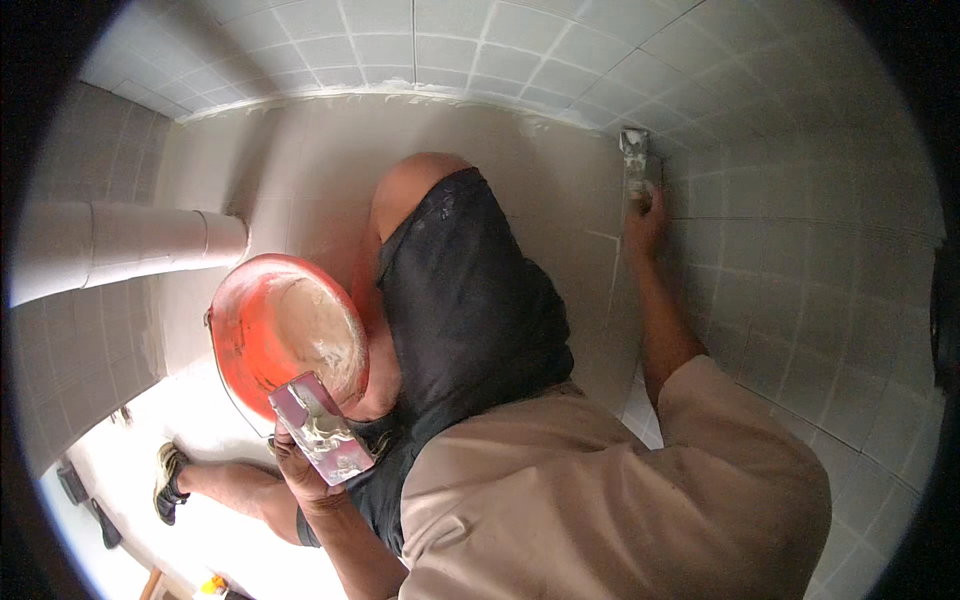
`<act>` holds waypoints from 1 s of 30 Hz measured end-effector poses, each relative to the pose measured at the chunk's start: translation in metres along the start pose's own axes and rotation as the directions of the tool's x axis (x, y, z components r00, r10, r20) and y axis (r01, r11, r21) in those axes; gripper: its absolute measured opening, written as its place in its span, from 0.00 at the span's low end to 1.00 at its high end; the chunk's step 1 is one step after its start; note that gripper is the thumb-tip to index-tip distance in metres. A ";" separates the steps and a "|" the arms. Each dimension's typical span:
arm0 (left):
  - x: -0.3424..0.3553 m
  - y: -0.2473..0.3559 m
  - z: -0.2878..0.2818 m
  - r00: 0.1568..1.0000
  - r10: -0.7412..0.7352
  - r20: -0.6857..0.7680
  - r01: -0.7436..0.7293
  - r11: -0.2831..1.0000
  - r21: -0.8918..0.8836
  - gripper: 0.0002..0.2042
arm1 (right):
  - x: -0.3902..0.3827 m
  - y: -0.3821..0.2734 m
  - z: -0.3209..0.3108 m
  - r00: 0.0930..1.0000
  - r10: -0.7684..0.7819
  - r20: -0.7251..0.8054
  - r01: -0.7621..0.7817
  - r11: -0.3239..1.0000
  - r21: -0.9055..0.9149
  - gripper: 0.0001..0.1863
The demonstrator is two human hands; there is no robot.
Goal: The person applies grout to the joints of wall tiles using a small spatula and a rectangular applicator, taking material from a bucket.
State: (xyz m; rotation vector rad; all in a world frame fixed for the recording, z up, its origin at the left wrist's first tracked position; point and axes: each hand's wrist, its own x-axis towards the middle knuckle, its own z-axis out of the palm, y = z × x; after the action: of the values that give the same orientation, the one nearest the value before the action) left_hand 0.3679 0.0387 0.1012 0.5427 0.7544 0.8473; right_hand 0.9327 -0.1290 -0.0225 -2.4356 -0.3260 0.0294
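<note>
In my right hand (648,218) is a putty knife (635,160), its blade coated with pale paste. The blade lies against the corner where the floor meets the tiled wall at the far right. My left hand (303,470), fingers closed round it, carries a flat rectangular pinkish plate (338,462) smeared with creamy paste. Just beyond that plate, by my bent leg, stands an orange-red bucket (240,325) with a wire handle. Pale paste (318,325) sits inside the bucket, its near rim partly covered by the plate.
Grey tiled walls (800,270) rise ahead and to the right. A thick white pipe (150,240) stands at the left, beyond the bucket. Smooth beige floor (310,150) spreads around my knee. Dark objects (104,525) lie at the lower left, past my shoe (170,484).
</note>
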 end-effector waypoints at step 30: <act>-0.022 -0.022 0.007 0.972 0.172 -0.159 -0.175 0.985 -0.002 0.22 | -0.044 -0.243 0.154 0.597 -0.025 0.802 -0.802 -0.062 0.594 0.11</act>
State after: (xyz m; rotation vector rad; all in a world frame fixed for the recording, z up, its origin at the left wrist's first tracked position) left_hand 0.3742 0.0076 0.0983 0.5364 0.8527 1.0678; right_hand 0.8190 0.1374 0.0084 -0.8323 0.2691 1.0627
